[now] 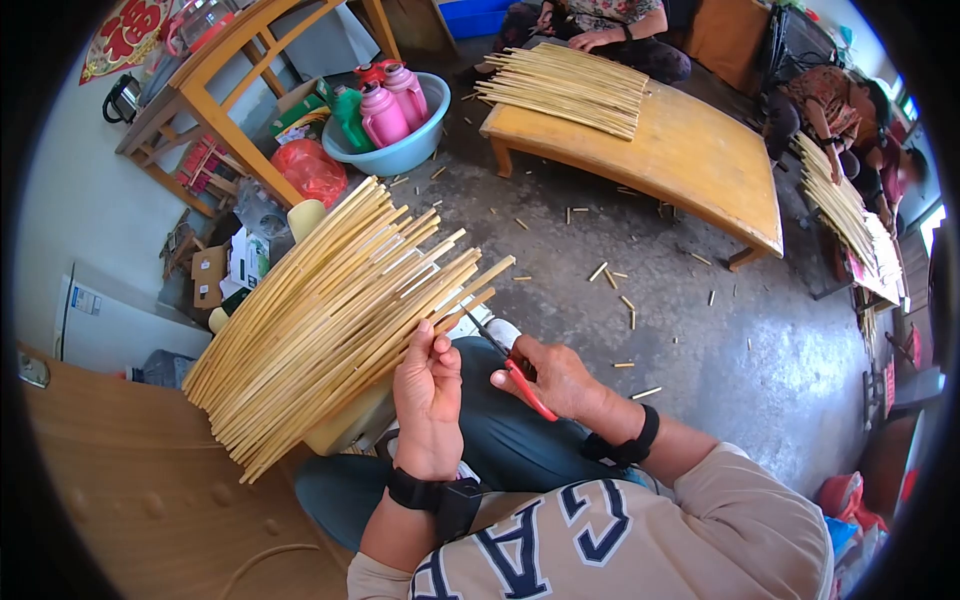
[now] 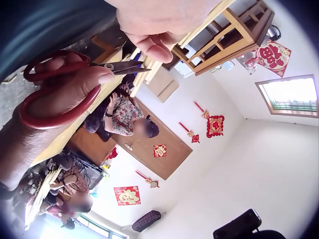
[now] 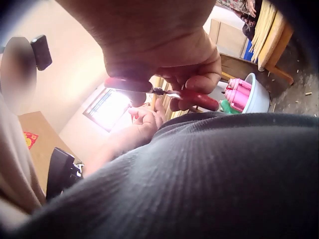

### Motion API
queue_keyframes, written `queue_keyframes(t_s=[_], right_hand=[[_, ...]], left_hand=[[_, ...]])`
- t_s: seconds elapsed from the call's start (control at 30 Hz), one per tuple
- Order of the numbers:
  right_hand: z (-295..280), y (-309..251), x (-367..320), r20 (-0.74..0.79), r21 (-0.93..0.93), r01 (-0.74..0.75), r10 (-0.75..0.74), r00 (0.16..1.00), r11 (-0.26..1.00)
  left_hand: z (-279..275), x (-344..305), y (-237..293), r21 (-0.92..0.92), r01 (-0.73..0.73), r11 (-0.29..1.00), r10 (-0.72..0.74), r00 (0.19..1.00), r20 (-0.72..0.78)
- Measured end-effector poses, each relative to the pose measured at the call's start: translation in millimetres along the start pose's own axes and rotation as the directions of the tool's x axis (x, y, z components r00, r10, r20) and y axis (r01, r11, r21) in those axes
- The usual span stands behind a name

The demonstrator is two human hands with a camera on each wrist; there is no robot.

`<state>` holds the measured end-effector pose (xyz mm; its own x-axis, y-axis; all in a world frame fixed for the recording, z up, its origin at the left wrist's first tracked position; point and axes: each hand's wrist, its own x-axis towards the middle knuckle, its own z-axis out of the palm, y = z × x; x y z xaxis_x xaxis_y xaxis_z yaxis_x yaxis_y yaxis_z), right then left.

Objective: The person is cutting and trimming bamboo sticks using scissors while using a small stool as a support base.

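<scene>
A broad bundle of long yellow sticks [image 1: 320, 320] lies at the person's left, their uneven ends pointing toward the hands. The left hand [image 1: 428, 405] is turned palm up at the near edge of the bundle, its bent fingertips right at the stick ends; I cannot tell whether it grips a stick. The right hand [image 1: 560, 380] holds red-handled scissors [image 1: 527, 388], with thumb and fingers through the handle loops in the left wrist view. The dark scissor blades [image 2: 124, 66] point at the stick ends, close beside the fingers of the left hand [image 2: 159, 50].
A low wooden table [image 1: 700, 165] carries more sticks [image 1: 575, 90], with a seated person [image 1: 620, 25] behind it. Others work at the far right. A blue basin [image 1: 437, 110] holds pink and green flasks. Short cut pieces [image 1: 612, 278] litter the floor.
</scene>
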<state>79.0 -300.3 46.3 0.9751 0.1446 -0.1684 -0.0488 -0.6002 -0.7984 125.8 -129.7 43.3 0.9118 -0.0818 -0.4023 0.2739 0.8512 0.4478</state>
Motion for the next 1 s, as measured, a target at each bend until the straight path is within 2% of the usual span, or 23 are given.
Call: queue_keyframes(t_s=[0.1,0.27,0.4,0.5,0.67,0.9,1.0], right_hand=[[-1.2,-2.8,0.0,0.047,-0.03,-0.025,0.027,0.999,0.999],[2.0,-0.7,-2.4,0.023,0.099,-0.028,0.026,0.999,0.995],[0.6,-4.3,-3.7,0.029,0.091,-0.047,0.044,0.999,0.995],[1.1,-4.8,-4.1,0.005,0.088,-0.039,0.039,0.999,0.995],[4.6,3.9,-4.5,-0.04,0.201,-0.002,0.011,0.999,0.98],[6.1,9.2,-1.3,-0.028,0.218,0.014,-0.008,1.0,0.976],[7.3,8.4,-1.0,-0.076,0.171,0.059,-0.047,0.996,0.983]], left_hand=[[1.8,0.6,-2.5,-0.002,-0.046,0.999,0.046,0.999,-0.003],[-1.0,0.5,-0.3,-0.051,-0.016,0.999,0.017,1.0,0.02],[-1.0,-1.1,0.1,-0.035,-0.004,0.999,0.005,0.999,0.041],[0.4,-1.2,0.2,-0.015,-0.021,1.0,0.021,0.999,0.028],[0.5,-1.3,0.2,-0.037,-0.014,0.999,0.014,1.0,0.004],[0.2,-1.1,-0.1,-0.013,-0.026,1.0,0.026,1.0,-0.006],[-0.4,-1.0,-1.2,0.004,-0.05,0.999,0.05,0.999,0.002]])
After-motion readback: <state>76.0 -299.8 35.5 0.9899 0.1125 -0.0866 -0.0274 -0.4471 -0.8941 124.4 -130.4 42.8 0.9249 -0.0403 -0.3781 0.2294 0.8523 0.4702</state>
